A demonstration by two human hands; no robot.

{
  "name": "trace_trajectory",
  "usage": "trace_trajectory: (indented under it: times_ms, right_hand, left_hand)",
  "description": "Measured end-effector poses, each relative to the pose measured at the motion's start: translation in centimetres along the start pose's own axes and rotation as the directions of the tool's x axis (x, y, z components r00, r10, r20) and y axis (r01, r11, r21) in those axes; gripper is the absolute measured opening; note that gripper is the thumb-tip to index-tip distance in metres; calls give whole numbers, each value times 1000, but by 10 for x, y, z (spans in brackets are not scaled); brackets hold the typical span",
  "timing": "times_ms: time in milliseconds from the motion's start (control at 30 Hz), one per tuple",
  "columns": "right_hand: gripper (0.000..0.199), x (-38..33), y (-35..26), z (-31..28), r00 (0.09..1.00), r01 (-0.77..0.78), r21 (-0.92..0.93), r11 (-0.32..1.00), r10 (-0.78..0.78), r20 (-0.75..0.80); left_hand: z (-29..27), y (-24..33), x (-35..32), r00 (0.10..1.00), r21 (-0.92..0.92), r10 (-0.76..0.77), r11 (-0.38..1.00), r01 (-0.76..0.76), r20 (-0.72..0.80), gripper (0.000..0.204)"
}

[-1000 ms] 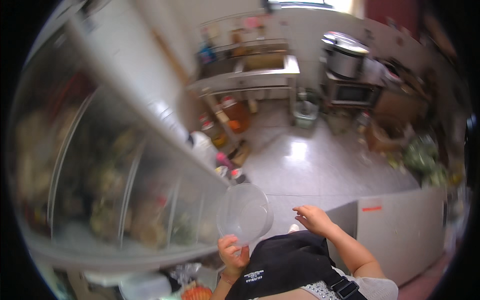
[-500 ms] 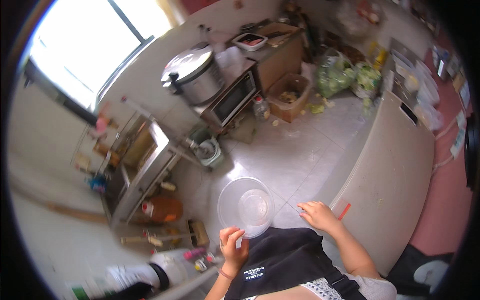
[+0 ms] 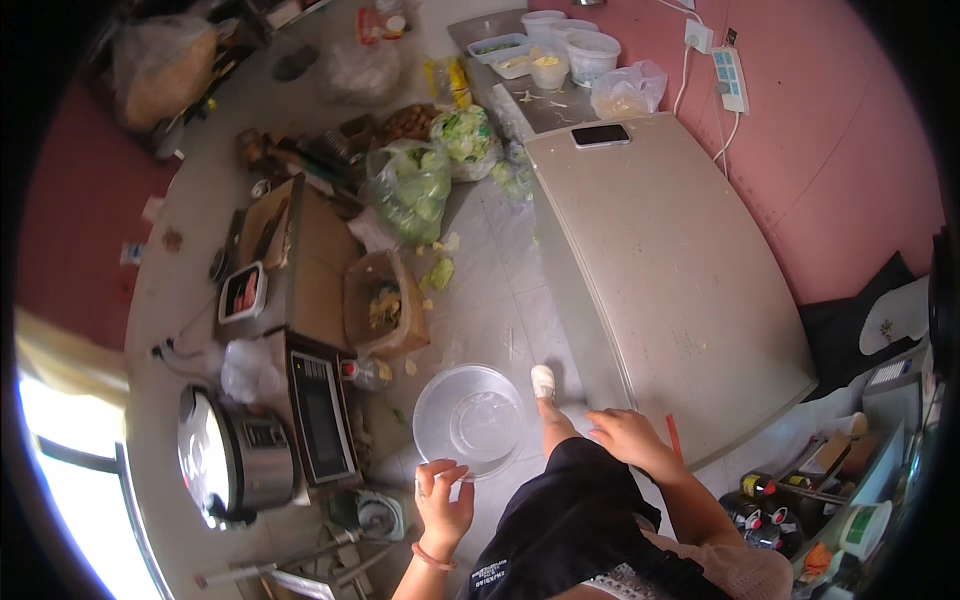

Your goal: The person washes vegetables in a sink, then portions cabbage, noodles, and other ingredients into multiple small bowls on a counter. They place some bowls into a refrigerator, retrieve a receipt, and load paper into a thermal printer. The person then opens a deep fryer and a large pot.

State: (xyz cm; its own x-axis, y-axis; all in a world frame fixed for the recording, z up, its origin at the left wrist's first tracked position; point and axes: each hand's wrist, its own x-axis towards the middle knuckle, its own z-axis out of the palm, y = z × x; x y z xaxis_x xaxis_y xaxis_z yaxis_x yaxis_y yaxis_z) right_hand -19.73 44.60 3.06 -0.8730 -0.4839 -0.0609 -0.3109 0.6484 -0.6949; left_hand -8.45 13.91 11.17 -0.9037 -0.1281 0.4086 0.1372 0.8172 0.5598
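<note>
Bowl: one clear plastic bowl [image 3: 469, 420], round, mouth facing up, held out over the tiled floor [image 3: 490, 300].
Left hand: left hand [image 3: 443, 505] raised, fingers pinching the bowl's near rim.
Right hand: right hand [image 3: 630, 438] loosely spread, touching nothing, beside the chest freezer [image 3: 670, 270].
Count: one bowl, two hands.

I see pink walls [image 3: 830, 130] and a pale tiled floor [image 3: 490, 300] strewn with leaf scraps. A long chest freezer [image 3: 670, 280] stands along the right wall. On the left, a cardboard box [image 3: 385, 310], a microwave [image 3: 320, 415] and a bright window [image 3: 60, 480].
</note>
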Motion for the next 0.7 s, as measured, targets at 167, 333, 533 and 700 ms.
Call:
trace_trajectory:
  times_ms: [167,333,533,700]
  right_hand:
    - [25,119,30,-30,964,-95,82,992,112,-243]
    - [25,274,43,-84,946,-48,-86,995,17,-324]
    - [40,448,96,-140,783,-134,-117,984,33,-622]
    - [47,527,131,-156,650,-285,-70,956,139,-747]
  left_hand:
    - [45,-57,121,996,-60,50,997,-45,75,30]
    - [67,-99,248,997,-81,-33,996,39,74,30]
    - [93,-152,366,994,-11,-110,994,110,3,26]
    - [134,-224,468,993,-22,-103,994,104,61,22]
